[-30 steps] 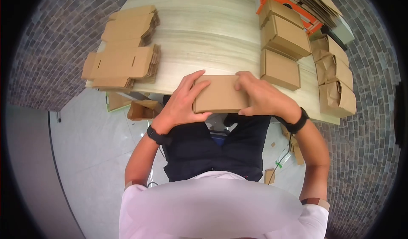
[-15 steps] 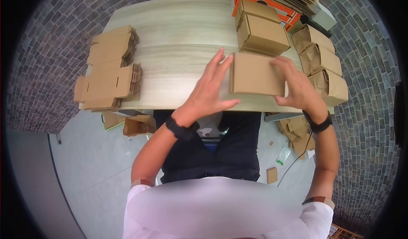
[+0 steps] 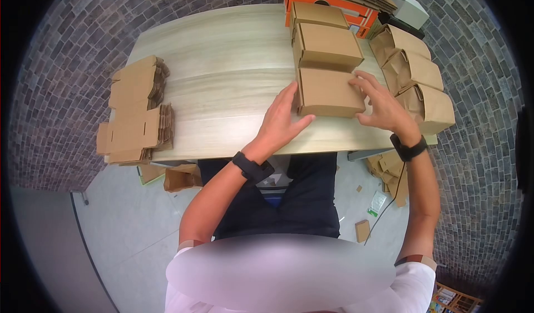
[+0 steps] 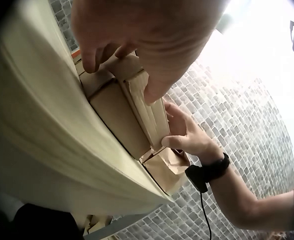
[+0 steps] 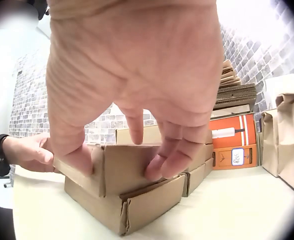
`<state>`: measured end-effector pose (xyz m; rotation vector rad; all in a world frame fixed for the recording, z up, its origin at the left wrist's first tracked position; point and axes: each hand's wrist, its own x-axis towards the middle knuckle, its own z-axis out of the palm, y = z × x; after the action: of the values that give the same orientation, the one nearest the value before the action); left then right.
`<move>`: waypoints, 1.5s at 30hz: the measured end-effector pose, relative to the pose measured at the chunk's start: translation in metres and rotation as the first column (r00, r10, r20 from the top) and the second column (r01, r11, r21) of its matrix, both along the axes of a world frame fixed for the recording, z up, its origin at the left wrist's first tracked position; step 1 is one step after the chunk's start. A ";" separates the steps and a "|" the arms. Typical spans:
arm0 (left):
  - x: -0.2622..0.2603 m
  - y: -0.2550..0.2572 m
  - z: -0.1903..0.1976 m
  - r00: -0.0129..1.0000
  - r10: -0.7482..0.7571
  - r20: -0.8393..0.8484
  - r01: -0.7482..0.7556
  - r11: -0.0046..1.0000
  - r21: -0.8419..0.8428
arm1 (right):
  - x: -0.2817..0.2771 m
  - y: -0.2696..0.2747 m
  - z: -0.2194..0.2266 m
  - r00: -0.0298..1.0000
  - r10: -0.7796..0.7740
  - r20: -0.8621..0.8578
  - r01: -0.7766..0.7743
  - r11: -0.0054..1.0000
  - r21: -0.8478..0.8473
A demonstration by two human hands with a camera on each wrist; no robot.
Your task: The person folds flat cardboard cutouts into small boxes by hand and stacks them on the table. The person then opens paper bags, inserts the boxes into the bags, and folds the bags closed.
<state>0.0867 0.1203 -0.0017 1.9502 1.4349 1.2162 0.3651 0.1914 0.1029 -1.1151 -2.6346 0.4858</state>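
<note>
A closed brown cardboard box (image 3: 331,93) lies at the near end of the box row on the table. In the right wrist view it rests on a lower cardboard box (image 5: 154,202), sitting slightly askew over it. My right hand (image 3: 385,106) holds the upper box's right end, thumb (image 5: 79,157) on one face and fingers (image 5: 172,160) round the corner. At the opposite end is my left hand (image 3: 275,121), fingers straight and thumb spread, fingertips right at the box's left edge.
More closed boxes (image 3: 328,43) continue the row behind. Folded paper bags (image 3: 425,104) stand to the right. An orange carton (image 3: 364,21) with flat cardboard on it is at the back. Flat box blanks (image 3: 133,126) lie stacked at the table's left. Cardboard scraps (image 3: 389,171) litter the floor.
Both hands have moved the box forward and right from above the lap to the near end of the box row. My left hand has loosened from its grip; the right stays on the box.
</note>
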 end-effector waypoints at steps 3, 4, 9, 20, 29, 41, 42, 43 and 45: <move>0.001 -0.002 -0.002 1.000 0.011 0.001 -0.011 1.000 0.009 | 0.013 -0.010 -0.010 0.992 -0.090 -0.084 0.089 0.996 -0.021; 0.002 -0.002 -0.002 1.000 0.011 0.004 -0.011 1.000 0.018 | 0.018 -0.010 -0.018 0.992 -0.094 -0.085 0.092 0.996 -0.022; 0.008 -0.001 0.000 1.000 -0.005 0.021 0.005 1.000 0.011 | 0.024 -0.011 -0.052 0.954 -0.175 -0.245 0.167 0.984 -0.057; 0.010 0.007 -0.002 0.999 0.027 -0.018 -0.026 0.998 0.048 | 0.008 -0.017 -0.051 0.909 -0.255 -0.328 0.204 0.962 -0.183; 0.014 0.011 -0.009 0.999 0.031 0.015 -0.033 0.996 0.081 | 0.002 -0.019 -0.047 0.894 -0.288 -0.343 0.244 0.956 -0.165; -0.023 -0.032 -0.011 1.000 0.022 0.016 -0.024 0.992 0.123 | -0.065 -0.068 0.004 0.951 0.056 -0.303 0.077 0.908 0.412; -0.029 -0.038 -0.011 1.000 0.018 0.004 -0.019 0.987 0.158 | -0.091 -0.078 0.014 0.936 0.133 -0.325 -0.002 0.927 0.374; -0.035 -0.043 -0.010 1.000 0.014 -0.009 -0.012 0.981 0.196 | -0.120 -0.086 0.022 0.914 0.208 -0.349 -0.083 0.937 0.340; -0.047 -0.050 -0.005 1.000 -0.016 0.017 0.013 0.986 0.167 | -0.175 -0.096 0.027 0.856 0.374 -0.357 -0.239 0.898 0.369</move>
<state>0.0398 0.0699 -0.0068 2.0487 1.3455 1.3832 0.1897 0.0951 0.1295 -0.4239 -2.3910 0.3045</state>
